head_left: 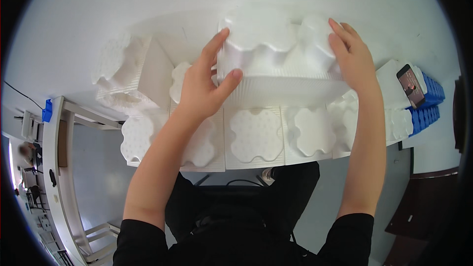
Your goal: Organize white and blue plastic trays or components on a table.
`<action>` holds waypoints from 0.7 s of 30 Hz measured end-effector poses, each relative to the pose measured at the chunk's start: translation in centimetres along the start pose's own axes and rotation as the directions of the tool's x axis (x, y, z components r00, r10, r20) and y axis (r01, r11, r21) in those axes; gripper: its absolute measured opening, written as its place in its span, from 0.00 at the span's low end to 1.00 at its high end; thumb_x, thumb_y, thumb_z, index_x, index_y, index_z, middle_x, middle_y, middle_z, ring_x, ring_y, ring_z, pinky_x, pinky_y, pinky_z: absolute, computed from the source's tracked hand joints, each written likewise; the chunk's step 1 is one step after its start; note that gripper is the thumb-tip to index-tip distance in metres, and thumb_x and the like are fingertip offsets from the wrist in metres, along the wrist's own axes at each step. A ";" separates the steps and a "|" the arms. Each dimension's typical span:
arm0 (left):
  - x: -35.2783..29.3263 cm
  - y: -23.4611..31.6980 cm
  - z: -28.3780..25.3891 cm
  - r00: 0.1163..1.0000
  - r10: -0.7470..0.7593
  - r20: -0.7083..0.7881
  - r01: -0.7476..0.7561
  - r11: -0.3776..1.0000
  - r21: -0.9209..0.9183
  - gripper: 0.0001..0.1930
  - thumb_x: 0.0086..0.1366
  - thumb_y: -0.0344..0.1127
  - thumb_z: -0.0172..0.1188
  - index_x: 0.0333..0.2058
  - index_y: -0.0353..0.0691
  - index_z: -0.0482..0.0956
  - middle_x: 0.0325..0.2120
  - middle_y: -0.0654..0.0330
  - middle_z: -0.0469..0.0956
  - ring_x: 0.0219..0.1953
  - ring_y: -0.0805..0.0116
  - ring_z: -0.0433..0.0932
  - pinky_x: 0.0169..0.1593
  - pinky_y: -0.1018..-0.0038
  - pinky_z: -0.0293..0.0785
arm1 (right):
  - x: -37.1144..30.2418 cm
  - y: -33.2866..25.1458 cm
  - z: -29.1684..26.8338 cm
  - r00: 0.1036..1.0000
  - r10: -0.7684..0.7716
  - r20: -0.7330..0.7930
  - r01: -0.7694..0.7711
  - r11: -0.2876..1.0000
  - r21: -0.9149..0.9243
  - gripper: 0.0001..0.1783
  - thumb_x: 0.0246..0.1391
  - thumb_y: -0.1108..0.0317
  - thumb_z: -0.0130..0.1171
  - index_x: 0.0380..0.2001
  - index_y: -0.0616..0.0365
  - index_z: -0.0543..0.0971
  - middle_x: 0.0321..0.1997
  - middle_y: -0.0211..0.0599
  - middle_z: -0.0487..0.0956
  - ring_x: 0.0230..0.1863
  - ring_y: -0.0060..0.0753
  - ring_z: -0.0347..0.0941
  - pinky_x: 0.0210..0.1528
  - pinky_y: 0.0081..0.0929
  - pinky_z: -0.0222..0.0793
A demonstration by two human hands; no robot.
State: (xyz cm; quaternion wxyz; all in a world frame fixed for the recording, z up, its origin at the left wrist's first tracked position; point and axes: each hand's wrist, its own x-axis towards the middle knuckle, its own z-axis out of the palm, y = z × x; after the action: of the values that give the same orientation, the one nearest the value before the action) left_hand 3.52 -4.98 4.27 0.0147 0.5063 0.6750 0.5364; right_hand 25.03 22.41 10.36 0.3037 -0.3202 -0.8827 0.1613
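Note:
A stack of white moulded packaging trays (276,66) with wavy, lobed tops lies lengthwise between my hands. My left hand (204,79) grips its left end, thumb over the near edge and fingers along the side. At the right end, my right hand (352,56) presses its fingers against the stack's raised lobe. Nearer to me, more stacks of the same trays (256,135) stand in a row, and my left forearm passes over part of that row. Whether the held stack rests on those behind it or is lifted, I cannot tell.
Another tray stack (125,71) stands at the left. On the right, a phone (411,86) leans against white trays beside blue trays (426,118). A white frame (69,167) with a blue clip-like piece (47,111) is at far left; a blurred person sits beyond it.

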 end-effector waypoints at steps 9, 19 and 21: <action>-0.8 -0.9 0.1 1.000 0.000 0.030 -0.004 0.994 0.112 0.42 0.72 0.43 0.65 0.79 0.44 0.57 0.65 0.44 0.80 0.40 0.56 0.86 0.53 0.63 0.82 | -0.6 -0.8 0.4 1.000 0.028 -0.013 -0.028 0.999 -0.045 0.30 0.71 0.48 0.54 0.72 0.42 0.79 0.81 0.51 0.68 0.74 0.57 0.73 0.74 0.43 0.68; -1.5 -2.5 0.6 0.986 0.165 0.008 -0.162 0.959 0.231 0.47 0.69 0.46 0.68 0.80 0.39 0.57 0.67 0.41 0.77 0.43 0.52 0.85 0.50 0.63 0.81 | -3.2 -0.8 0.7 0.986 0.072 -0.147 -0.076 0.997 -0.018 0.35 0.77 0.47 0.49 0.78 0.51 0.68 0.84 0.61 0.59 0.81 0.65 0.59 0.80 0.50 0.58; -1.7 -3.0 0.5 0.976 0.217 0.007 -0.213 0.950 0.227 0.48 0.68 0.47 0.69 0.80 0.37 0.56 0.70 0.39 0.73 0.50 0.49 0.85 0.54 0.60 0.80 | -5.6 -0.5 1.7 0.965 0.055 -0.255 -0.044 0.998 0.048 0.36 0.77 0.49 0.49 0.80 0.57 0.63 0.84 0.63 0.57 0.82 0.66 0.56 0.81 0.51 0.54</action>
State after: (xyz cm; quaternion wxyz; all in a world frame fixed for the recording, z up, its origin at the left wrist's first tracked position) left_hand 2.66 -5.50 0.99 -0.1078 0.5702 0.6726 0.4592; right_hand 27.11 18.20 6.84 0.4176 -0.3538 -0.8243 0.1447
